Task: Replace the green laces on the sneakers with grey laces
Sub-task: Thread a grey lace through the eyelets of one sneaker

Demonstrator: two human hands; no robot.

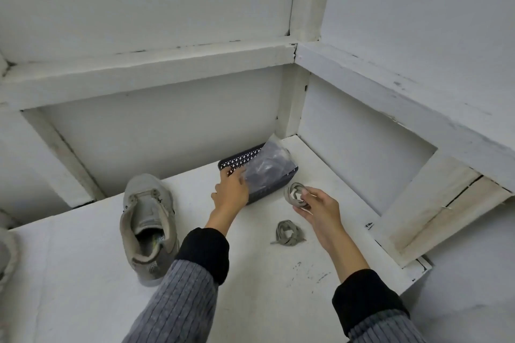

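White painted shelf (83, 259) set in a white framed corner. Left hand (231, 192) with fingers curled on a clear plastic bag (264, 167) in a dark perforated basket (267, 191); right hand (320, 206) pinching a coiled greyish lace (296, 194) just right of the basket. Second lace bundle (287, 232) lying between the forearms; lace-less grey sneaker (149, 223) left of the left arm.

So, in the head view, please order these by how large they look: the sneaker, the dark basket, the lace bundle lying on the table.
Largest to smallest, as they appear:
1. sneaker, though it is nearer the camera
2. dark basket, partly covered
3. lace bundle on the table
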